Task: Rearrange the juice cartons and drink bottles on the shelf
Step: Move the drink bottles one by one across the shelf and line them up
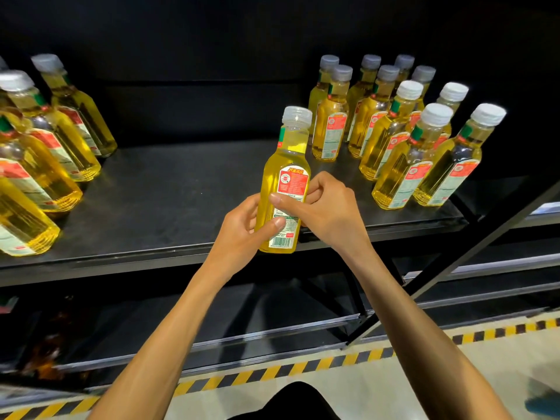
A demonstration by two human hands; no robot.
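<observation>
Gripping one yellow drink bottle [285, 165] with both hands, the person holds it upright at the front edge of the black shelf [157, 201]. The left hand [242, 228] wraps the lower half from the left, with its thumb laid across the white part of the label. The right hand [327, 207] comes in from the right, its fingers [318, 183] curled round the body beside the red label panel. Its thumb is pressed across the front, just above the left thumb.

Above the fingers rise the bottle's shoulder, clear neck and white screw cap. Below them the base overlaps the shelf's front lip — whether it rests there or is held clear I cannot tell.

To the right of the fingers and farther back stands a cluster of matching bottles [394, 131], upright in rows, each with a pale cap and a red-and-white label. Well to the left of the fingers a second group of matching bottles [45, 147] lines the shelf toward its front edge.

Beneath the forearms lies a lower shelf [242, 313], dark and hard to read. A black diagonal brace [454, 268] crosses to the right of the right forearm. Nearest the person, yellow-and-black striped tape [272, 372] runs along the pale floor [454, 374].
</observation>
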